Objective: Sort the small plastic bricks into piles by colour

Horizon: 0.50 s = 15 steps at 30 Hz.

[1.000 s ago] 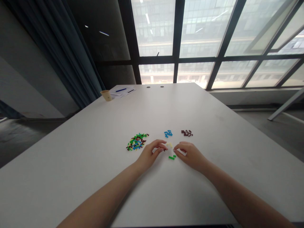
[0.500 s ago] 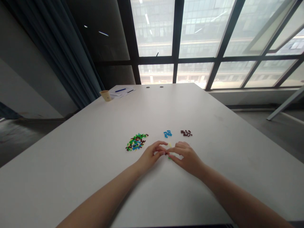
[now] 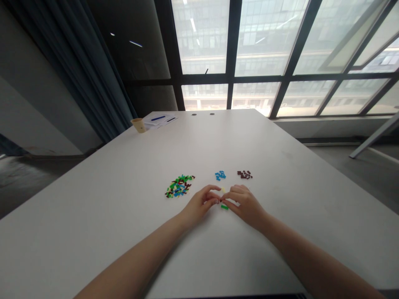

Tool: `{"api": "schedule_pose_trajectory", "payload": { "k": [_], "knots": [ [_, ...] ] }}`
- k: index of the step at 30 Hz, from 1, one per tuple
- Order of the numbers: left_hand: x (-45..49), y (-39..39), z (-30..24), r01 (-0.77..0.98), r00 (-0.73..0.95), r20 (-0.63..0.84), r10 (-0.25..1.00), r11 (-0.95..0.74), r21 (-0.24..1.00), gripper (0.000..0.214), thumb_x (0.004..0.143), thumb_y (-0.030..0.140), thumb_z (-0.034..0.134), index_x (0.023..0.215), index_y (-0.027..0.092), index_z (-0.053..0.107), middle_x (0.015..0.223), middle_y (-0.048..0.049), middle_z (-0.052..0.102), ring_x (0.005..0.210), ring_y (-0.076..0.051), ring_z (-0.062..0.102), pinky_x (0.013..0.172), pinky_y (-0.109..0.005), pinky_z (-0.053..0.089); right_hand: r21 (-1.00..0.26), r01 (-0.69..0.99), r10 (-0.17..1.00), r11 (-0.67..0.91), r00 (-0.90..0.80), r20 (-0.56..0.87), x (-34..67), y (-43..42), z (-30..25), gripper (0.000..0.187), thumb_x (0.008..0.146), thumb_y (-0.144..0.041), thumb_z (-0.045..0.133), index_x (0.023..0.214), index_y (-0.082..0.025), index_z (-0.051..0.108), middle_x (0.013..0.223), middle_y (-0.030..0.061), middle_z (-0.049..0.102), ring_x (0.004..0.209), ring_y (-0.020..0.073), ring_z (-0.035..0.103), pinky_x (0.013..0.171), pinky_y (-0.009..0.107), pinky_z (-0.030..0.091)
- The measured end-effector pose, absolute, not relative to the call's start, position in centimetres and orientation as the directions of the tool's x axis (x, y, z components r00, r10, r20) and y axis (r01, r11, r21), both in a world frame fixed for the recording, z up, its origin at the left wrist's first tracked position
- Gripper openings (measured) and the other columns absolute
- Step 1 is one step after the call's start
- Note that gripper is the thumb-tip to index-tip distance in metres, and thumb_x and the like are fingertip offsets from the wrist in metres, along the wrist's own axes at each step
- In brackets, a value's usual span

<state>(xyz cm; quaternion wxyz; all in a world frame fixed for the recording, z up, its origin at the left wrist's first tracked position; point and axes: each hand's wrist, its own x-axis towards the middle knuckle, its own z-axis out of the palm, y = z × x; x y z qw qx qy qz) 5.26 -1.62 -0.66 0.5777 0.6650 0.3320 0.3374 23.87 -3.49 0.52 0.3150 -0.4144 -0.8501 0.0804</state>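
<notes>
Fingertips of my left hand (image 3: 202,202) and my right hand (image 3: 245,202) meet over the table, both pinched at a small dark brown building brick (image 3: 221,201), mostly covered by the fingers. Just below them a green brick (image 3: 225,207) lies on the tabletop. Pale yellow bricks (image 3: 222,189) show partly behind the fingers. Left of my left hand spreads a mixed pile of small bricks (image 3: 180,187) in green, blue, brown and yellow. Beyond my hands are a group of blue bricks (image 3: 220,175) and a group of dark brown bricks (image 3: 245,175).
All this rests on a large white table (image 3: 230,141). At its far left edge stand a beige cup (image 3: 139,125) and papers (image 3: 162,121) with a blue pen (image 3: 158,118) on top. Two dark round discs (image 3: 203,114) mark the far end, before the windows.
My right thumb has shifted a little, so more of the green brick shows. The fingertips have moved slightly right with the brown brick; the piles are unchanged.
</notes>
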Motion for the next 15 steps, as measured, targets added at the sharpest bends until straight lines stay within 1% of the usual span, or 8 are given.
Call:
{"api": "schedule_pose_trajectory", "payload": {
  "k": [2,3,5,6,9,11,15],
  "knots": [
    [5.2,-1.6,-0.7,0.083,0.547,0.061,0.835,-0.127,0.988,0.031,0.078,0.029,0.053,0.106,0.019,0.047,0.088,-0.0068,0.065,0.084,-0.016,0.059,0.078,-0.031,0.041,-0.412,0.686,0.782,0.6,-0.395,0.482,25.3,-2.6,0.7,0.018,0.082,-0.028,0.048,0.077,-0.021,0.064,0.067,0.0019,0.057,0.068,0.0133,0.05,0.07,0.027,0.034],
    [5.1,-1.6,-0.8,0.106,0.545,0.058,0.836,-0.137,0.985,0.031,0.078,0.03,0.052,0.107,0.018,0.046,0.088,-0.0072,0.065,0.083,-0.016,0.059,0.078,-0.03,0.041,-0.431,0.715,0.81,0.551,-0.332,0.484,26.3,-1.9,0.7,0.018,0.082,-0.029,0.048,0.078,-0.02,0.064,0.068,0.0021,0.057,0.067,0.0132,0.05,0.07,0.027,0.035],
    [5.0,-1.6,-0.8,0.146,0.547,0.051,0.836,-0.156,0.977,0.031,0.08,0.031,0.05,0.108,0.019,0.046,0.089,-0.0077,0.065,0.083,-0.016,0.058,0.077,-0.03,0.041,-0.469,0.777,0.858,0.42,-0.173,0.483,29.0,-0.5,0.5,0.018,0.08,-0.028,0.049,0.079,-0.019,0.064,0.068,0.0024,0.057,0.062,0.0131,0.049,0.065,0.025,0.036],
    [4.9,-1.6,-0.8,0.161,0.549,0.049,0.834,-0.163,0.973,0.031,0.08,0.032,0.049,0.109,0.019,0.046,0.089,-0.0078,0.065,0.083,-0.016,0.058,0.076,-0.03,0.04,-0.476,0.809,0.873,0.344,-0.089,0.48,30.3,0.2,0.3,0.018,0.079,-0.028,0.049,0.078,-0.018,0.065,0.064,0.002,0.055,0.059,0.0131,0.047,0.061,0.025,0.036],
    [4.7,-1.6,-0.9,0.186,0.565,0.042,0.824,-0.177,0.967,0.032,0.081,0.033,0.047,0.11,0.02,0.044,0.09,-0.0077,0.065,0.084,-0.016,0.058,0.076,-0.03,0.04,-0.462,0.875,0.898,0.145,0.08,0.432,33.6,1.9,-0.9,0.019,0.075,-0.027,0.05,0.076,-0.017,0.065,0.063,0.002,0.054,0.059,0.0138,0.047,0.059,0.026,0.036],
    [4.7,-1.7,-1.0,0.194,0.574,0.038,0.818,-0.181,0.964,0.032,0.082,0.033,0.046,0.111,0.02,0.043,0.09,-0.0076,0.065,0.083,-0.015,0.058,0.076,-0.03,0.04,-0.456,0.888,0.917,0.066,0.126,0.378,34.4,2.6,-1.8,0.02,0.075,-0.028,0.049,0.075,-0.016,0.066,0.066,0.0031,0.057,0.061,0.0145,0.049,0.061,0.026,0.036],
    [4.7,-1.8,-0.9,0.202,0.587,0.032,0.809,-0.185,0.962,0.032,0.081,0.033,0.046,0.111,0.02,0.043,0.09,-0.0075,0.065,0.08,-0.014,0.058,0.074,-0.029,0.041,-0.401,0.916,0.943,-0.005,0.138,0.304,33.9,3.2,-3.3,0.021,0.075,-0.03,0.049,0.077,-0.018,0.066,0.077,0.0052,0.061,0.067,0.0158,0.052,0.064,0.027,0.036]
  ]
}}
